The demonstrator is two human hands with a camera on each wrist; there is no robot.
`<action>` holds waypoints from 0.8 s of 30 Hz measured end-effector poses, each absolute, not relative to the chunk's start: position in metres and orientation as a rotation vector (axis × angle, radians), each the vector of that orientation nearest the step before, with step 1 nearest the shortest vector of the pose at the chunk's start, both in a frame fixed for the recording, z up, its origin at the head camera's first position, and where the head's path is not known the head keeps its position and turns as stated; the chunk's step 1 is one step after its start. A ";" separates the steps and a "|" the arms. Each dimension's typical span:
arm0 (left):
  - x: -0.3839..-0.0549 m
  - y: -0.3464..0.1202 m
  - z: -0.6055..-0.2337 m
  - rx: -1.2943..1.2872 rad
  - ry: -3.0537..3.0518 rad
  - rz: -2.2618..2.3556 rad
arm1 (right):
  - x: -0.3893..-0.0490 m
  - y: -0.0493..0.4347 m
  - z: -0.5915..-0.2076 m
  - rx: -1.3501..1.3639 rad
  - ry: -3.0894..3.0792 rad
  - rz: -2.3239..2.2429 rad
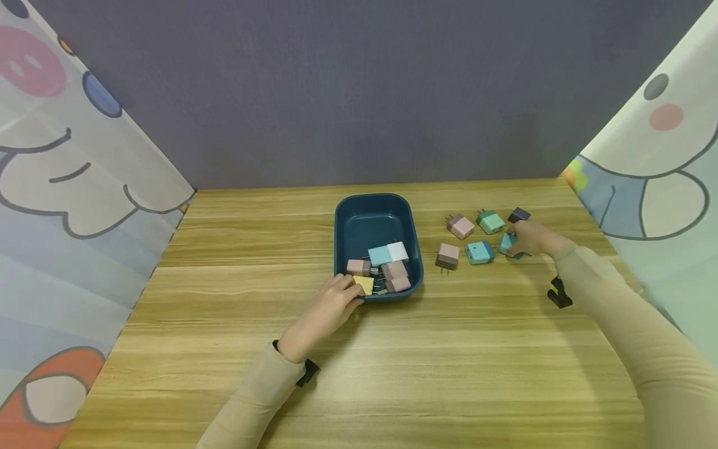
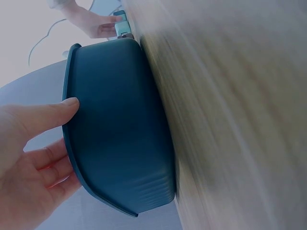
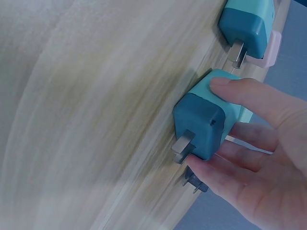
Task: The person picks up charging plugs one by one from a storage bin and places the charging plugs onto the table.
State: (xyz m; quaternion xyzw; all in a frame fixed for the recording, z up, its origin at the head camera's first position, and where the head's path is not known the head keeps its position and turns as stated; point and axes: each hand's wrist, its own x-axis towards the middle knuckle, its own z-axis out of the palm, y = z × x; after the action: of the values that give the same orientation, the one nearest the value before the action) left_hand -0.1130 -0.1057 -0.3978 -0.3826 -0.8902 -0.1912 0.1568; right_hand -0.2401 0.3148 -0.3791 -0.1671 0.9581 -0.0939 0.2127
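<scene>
My left hand [image 1: 332,304] grips the near left rim of a dark blue plastic bin [image 1: 371,229]. In the left wrist view its thumb lies on the outer wall, with the fingers over the rim. Inside the bin's near half are a yellow charger [image 1: 363,284], a light blue and white one [image 1: 380,255], and several pink-brown ones [image 1: 394,270]. Over on the right, my right hand [image 1: 535,238] pinches a two-tone blue wall charger [image 3: 200,125] between thumb and fingers. Its metal prongs point away from the palm, and it is close to the tabletop.
Around the right hand on the wooden table [image 1: 224,312] lie another blue charger [image 1: 479,252], a green one [image 1: 491,221], a dark one [image 1: 518,214] and two pink-brown ones [image 1: 460,226]. A grey panel [image 1: 359,93] stands behind; printed cloths [image 1: 662,187] hang at both sides.
</scene>
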 end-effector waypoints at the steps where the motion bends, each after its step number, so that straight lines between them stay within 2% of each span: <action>1: -0.113 -0.106 -0.398 -1.095 -2.547 -0.545 | -0.241 0.316 -0.380 -0.460 2.659 -0.263; 8: -0.113 -0.105 -0.399 -1.077 -2.532 -0.532 | -0.253 0.330 -0.396 -0.514 2.664 -0.298; 24: -0.113 -0.106 -0.398 -1.082 -2.547 -0.523 | -0.232 0.305 -0.365 -0.490 2.652 -0.282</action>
State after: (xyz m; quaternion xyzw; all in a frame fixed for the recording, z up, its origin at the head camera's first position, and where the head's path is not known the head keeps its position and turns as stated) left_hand -0.1126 -0.1059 -0.3980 -0.3792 -0.8925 -0.1832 0.1617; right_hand -0.2318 0.3051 -0.3647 -0.1764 0.9556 -0.1017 0.2132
